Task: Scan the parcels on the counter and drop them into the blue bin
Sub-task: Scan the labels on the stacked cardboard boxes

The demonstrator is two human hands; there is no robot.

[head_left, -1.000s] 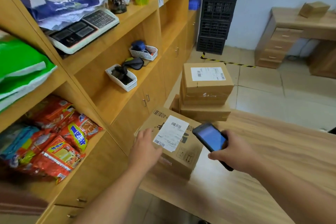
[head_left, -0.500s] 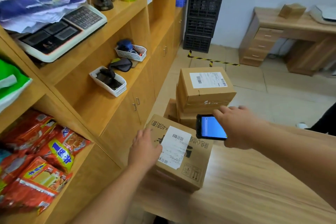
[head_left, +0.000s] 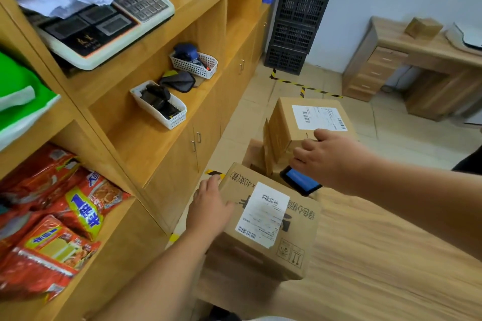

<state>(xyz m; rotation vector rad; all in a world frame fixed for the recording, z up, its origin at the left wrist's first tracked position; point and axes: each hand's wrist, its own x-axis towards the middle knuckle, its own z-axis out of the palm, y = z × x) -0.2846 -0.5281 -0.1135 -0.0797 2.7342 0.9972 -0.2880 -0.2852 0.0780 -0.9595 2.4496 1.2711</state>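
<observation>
Head view. Your left hand (head_left: 208, 210) lies flat, fingers straight, on the top left of the near parcel (head_left: 268, 224), which sits at the near edge of the desk (head_left: 378, 263), white label up. Your right hand (head_left: 331, 157) has its grip curled round the scanner (head_left: 300, 181), blue screen lit, held just past the near parcel's far edge. Behind it the stacked parcels (head_left: 307, 125) stand on the desk, top label up. Shelves (head_left: 146, 60) run along your left.

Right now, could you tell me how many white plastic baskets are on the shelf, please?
2: the near basket holds dark items at the shelf's front edge; the far basket sits further back, beyond a dark pouch. Others may be hidden.
</observation>
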